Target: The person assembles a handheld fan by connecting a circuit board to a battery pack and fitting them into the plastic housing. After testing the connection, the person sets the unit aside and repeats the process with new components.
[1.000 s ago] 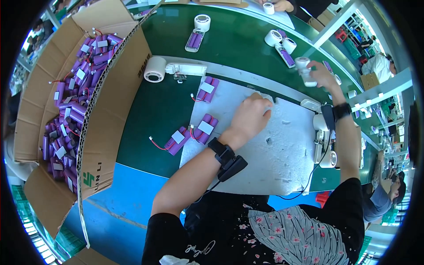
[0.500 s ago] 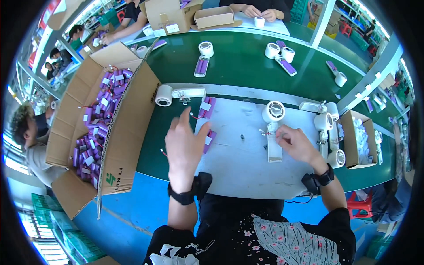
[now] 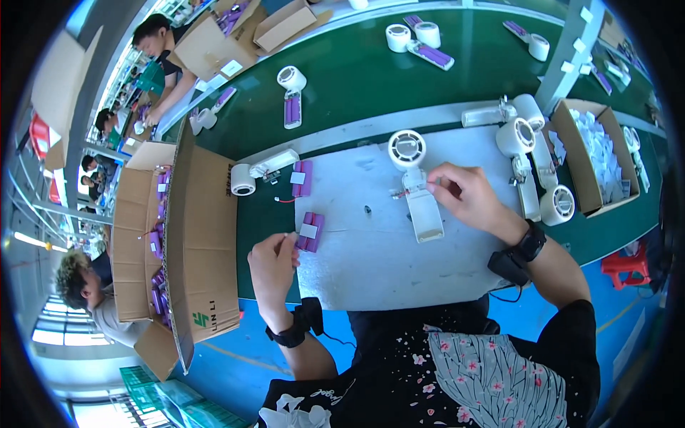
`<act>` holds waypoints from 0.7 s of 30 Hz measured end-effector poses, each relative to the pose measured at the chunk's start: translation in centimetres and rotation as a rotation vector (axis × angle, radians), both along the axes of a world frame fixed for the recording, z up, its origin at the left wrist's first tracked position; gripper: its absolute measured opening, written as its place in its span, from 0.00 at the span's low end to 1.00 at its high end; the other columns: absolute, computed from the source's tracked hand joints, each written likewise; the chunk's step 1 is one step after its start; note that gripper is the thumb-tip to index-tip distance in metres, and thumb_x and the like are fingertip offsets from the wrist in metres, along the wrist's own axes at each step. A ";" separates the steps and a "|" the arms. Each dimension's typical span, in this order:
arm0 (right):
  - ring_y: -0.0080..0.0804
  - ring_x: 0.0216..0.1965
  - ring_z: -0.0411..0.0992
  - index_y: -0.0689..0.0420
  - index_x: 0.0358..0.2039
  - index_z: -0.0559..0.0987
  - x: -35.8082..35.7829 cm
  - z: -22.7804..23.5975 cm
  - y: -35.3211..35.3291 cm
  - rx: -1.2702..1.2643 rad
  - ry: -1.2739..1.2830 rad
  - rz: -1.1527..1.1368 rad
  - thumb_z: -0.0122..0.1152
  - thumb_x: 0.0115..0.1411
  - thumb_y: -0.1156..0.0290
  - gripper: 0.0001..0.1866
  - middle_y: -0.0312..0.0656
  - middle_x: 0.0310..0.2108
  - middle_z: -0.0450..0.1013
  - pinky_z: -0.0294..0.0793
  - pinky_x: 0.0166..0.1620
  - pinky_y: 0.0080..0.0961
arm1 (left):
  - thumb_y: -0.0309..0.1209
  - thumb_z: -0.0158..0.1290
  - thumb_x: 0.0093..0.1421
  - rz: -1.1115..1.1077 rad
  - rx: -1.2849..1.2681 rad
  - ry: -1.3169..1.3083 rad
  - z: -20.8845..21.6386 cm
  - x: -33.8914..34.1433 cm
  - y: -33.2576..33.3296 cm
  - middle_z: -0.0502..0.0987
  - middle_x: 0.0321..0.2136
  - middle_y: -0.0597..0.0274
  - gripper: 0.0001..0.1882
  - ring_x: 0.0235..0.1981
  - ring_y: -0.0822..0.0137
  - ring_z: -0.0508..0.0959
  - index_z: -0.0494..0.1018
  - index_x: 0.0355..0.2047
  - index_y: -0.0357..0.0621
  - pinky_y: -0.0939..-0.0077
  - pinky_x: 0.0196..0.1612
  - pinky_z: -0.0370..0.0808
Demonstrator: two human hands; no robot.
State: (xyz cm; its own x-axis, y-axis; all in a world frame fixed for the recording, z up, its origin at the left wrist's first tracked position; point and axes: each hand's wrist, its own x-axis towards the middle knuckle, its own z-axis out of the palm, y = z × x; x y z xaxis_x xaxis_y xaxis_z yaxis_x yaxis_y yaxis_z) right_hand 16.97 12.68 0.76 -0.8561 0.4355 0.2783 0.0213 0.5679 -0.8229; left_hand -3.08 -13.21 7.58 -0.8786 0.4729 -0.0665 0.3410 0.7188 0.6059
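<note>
A white handheld fan (image 3: 425, 217) with its handle opened lies on the grey work mat, its round head (image 3: 407, 148) pointing away from me. My right hand (image 3: 467, 196) is closed in a pinch at the handle's upper end; what is between the fingertips is too small to make out. Short red wires (image 3: 399, 193) stick out on the handle's other side. My left hand (image 3: 273, 267) pinches beside the left edge of a purple battery pack (image 3: 310, 232) with a white label; its fingertips hide whatever they hold. Beyond it lies a second battery pack (image 3: 302, 178) with a red lead.
On the left stands a tall carton (image 3: 207, 250) of purple battery packs. Another fan (image 3: 244, 180) lies beyond my left hand. More opened fans (image 3: 526, 192) and a small box (image 3: 599, 160) of white pieces are at right. Fans with batteries (image 3: 292, 107) sit on the green bench; co-workers are beyond.
My left hand has come down and closed from an open reach, now beside the nearer battery pack. My right hand stays pinched at the fan handle. The whole view has turned and shifted.
</note>
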 end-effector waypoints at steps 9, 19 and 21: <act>0.37 0.28 0.72 0.59 0.41 0.74 -1.7 2.3 -2.2 0.515 0.538 -0.060 0.68 0.47 0.73 0.20 0.41 0.31 0.73 0.72 0.33 0.28 | 0.21 0.57 0.55 -0.894 0.388 0.155 4.9 5.6 7.0 0.79 0.25 0.57 0.04 0.27 0.67 0.80 0.78 0.32 0.35 0.78 0.31 0.74; 0.29 0.36 0.72 0.59 0.34 0.72 -0.1 -0.4 -0.9 -0.374 0.230 -0.300 0.65 0.49 0.81 0.12 0.41 0.34 0.72 0.69 0.38 0.23 | 0.23 0.64 0.49 -0.987 0.291 0.023 -2.8 1.2 13.3 0.77 0.35 0.60 0.13 0.34 0.69 0.77 0.75 0.35 0.40 0.77 0.40 0.73; 0.30 0.35 0.72 0.59 0.33 0.71 0.1 -0.1 -1.2 -0.333 0.158 -0.252 0.65 0.49 0.81 0.12 0.41 0.33 0.72 0.69 0.37 0.23 | 0.24 0.66 0.46 -1.006 0.314 -0.079 -3.8 0.9 12.9 0.76 0.31 0.62 0.14 0.33 0.70 0.76 0.74 0.32 0.39 0.76 0.40 0.73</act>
